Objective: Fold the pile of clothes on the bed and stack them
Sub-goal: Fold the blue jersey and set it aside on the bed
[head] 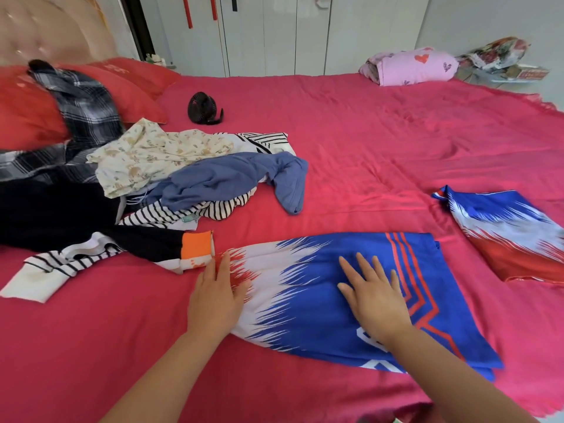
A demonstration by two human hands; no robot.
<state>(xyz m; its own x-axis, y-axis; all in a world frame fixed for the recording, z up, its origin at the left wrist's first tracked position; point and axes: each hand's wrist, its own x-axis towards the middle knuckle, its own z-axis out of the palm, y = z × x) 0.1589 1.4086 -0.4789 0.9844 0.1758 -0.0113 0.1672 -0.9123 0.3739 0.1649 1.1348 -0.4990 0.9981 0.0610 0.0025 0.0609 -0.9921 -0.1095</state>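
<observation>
A blue, white and red jersey lies spread flat on the red bed in front of me. My left hand rests flat on its left white edge, fingers apart. My right hand lies flat on its blue middle, fingers spread. A matching folded piece sits at the right. The unfolded pile is at the left: a blue garment, a floral cream one, striped tops, a black garment with an orange cuff and a plaid shirt.
Red pillows lie by the headboard at the far left. A small black fan sits on the bed behind the pile. A rolled pink blanket lies at the far edge, with white wardrobes behind.
</observation>
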